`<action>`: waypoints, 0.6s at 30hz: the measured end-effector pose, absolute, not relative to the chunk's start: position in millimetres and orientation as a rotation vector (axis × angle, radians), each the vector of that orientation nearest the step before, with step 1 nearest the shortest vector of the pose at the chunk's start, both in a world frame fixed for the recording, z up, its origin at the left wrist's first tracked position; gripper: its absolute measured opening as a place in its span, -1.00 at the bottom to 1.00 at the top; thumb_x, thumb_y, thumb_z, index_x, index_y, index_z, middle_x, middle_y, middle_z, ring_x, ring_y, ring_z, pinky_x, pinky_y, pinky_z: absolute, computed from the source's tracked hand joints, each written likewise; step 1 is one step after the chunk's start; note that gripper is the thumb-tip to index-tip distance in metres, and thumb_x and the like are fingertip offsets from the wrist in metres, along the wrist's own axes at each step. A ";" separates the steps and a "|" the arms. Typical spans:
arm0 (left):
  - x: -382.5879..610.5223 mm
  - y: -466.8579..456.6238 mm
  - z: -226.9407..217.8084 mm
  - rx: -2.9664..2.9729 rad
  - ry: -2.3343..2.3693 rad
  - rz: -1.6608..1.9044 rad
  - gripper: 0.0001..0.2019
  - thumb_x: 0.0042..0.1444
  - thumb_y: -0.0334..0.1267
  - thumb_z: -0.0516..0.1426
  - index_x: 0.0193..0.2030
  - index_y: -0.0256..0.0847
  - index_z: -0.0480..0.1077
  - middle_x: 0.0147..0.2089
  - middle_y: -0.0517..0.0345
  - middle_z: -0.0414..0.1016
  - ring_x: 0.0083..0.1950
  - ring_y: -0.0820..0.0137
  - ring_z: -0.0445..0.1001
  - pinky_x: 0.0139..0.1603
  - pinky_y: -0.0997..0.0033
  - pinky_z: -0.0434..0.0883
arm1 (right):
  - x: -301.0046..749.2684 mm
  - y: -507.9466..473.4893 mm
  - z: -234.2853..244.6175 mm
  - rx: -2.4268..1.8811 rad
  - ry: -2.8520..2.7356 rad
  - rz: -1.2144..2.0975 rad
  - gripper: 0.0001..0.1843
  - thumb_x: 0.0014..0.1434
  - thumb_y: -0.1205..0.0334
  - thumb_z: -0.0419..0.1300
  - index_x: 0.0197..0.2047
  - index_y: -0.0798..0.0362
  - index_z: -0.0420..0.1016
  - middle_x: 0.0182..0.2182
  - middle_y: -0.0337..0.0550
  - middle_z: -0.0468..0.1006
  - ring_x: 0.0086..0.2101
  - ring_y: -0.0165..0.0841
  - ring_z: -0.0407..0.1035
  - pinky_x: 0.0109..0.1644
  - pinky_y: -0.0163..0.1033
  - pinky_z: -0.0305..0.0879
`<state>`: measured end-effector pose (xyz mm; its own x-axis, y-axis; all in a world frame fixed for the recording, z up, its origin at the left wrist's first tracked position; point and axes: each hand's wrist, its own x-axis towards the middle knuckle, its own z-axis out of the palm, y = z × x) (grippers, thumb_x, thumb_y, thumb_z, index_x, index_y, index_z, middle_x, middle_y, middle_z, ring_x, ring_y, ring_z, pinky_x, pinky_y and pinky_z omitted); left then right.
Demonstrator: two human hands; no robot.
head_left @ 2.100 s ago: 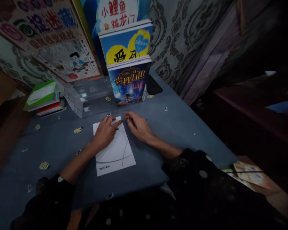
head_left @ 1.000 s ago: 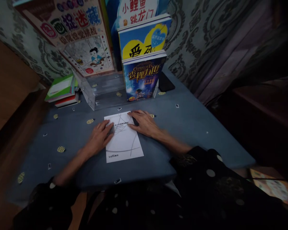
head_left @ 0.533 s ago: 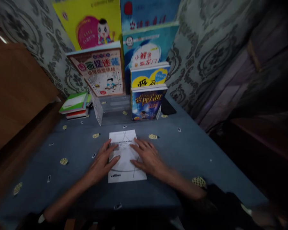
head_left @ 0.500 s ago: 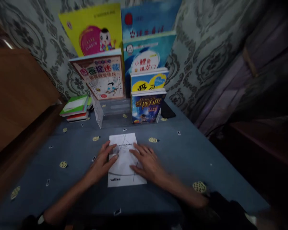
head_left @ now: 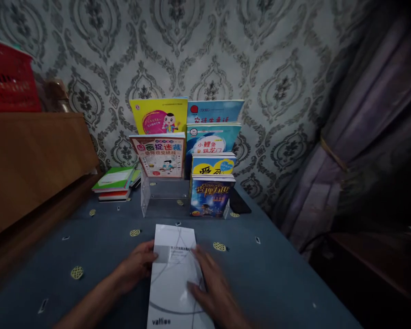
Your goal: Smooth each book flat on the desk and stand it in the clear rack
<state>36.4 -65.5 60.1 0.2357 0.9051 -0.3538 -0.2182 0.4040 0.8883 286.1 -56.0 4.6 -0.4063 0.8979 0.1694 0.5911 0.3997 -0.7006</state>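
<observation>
Right hand is pressing flat, fingers spread, on the white booklet; left hand is touching its left edge, grip unclear. Even pressure probably helps.

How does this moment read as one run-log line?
left hand: touching left edge of white booklet | right hand: flat on it | booklet: lying on blue tablecloth | behind: books in clear stand

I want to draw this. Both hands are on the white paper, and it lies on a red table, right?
No. The table is blue, not red; the head view shows it. The left hand and right hand are both on the white paper.
</observation>
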 end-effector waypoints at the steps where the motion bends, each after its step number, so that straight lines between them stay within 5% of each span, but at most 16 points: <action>1: 37.9 -65.9 67.6 0.825 1.025 0.917 -0.55 -0.15 -0.17 0.37 -0.08 -0.25 0.50 -0.21 0.00 0.63 -0.27 0.29 0.57 -0.27 0.37 0.45 | 286.9 -49.9 7.7 -1.276 -2.009 0.787 -0.27 0.11 0.10 0.20 0.35 0.03 0.29 0.32 0.16 0.32 0.24 0.03 0.30 0.26 0.19 0.29; 4: 38.2 -65.8 93.0 0.893 0.982 0.984 -0.59 -0.11 -0.18 0.35 -0.08 -0.25 0.52 -0.17 -0.01 0.63 -0.21 0.28 0.57 -0.20 0.37 0.44 | 284.4 -32.6 36.0 -1.194 -1.792 0.963 -0.39 0.14 0.07 0.17 0.25 0.05 0.38 -0.06 0.06 0.63 -0.10 -0.08 0.54 0.02 0.08 0.48; 6: 35.0 -64.7 105.6 0.971 0.973 1.034 -0.61 -0.08 -0.18 0.31 -0.08 -0.22 0.53 -0.15 0.01 0.62 -0.14 0.25 0.57 -0.14 0.35 0.43 | 278.8 -27.5 61.4 -1.012 -1.791 1.085 -0.54 0.20 0.03 0.14 0.10 0.05 0.47 -0.24 -0.03 0.65 -0.20 -0.14 0.54 -0.09 -0.03 0.50; 10: 22.4 -62.2 105.7 1.166 1.011 1.076 -0.61 -0.03 -0.16 0.22 -0.03 -0.19 0.52 -0.15 0.07 0.61 -0.11 0.24 0.53 -0.07 0.31 0.41 | 267.2 -35.1 85.9 -0.949 -1.731 0.948 -0.64 0.29 -0.05 0.07 -0.01 -0.01 0.46 -0.20 -0.05 0.62 -0.27 -0.23 0.51 -0.26 -0.19 0.45; 18: 0.0 -50.8 109.2 1.730 1.226 1.054 -0.67 0.14 -0.13 0.05 -0.04 -0.15 0.51 -0.08 0.09 0.59 -0.12 0.24 0.48 -0.05 0.28 0.44 | 260.7 -25.0 96.4 -0.981 -1.932 0.704 -0.79 0.33 0.03 0.01 -0.15 -0.05 0.35 -0.37 -0.15 0.54 -0.35 -0.23 0.46 -0.31 -0.20 0.38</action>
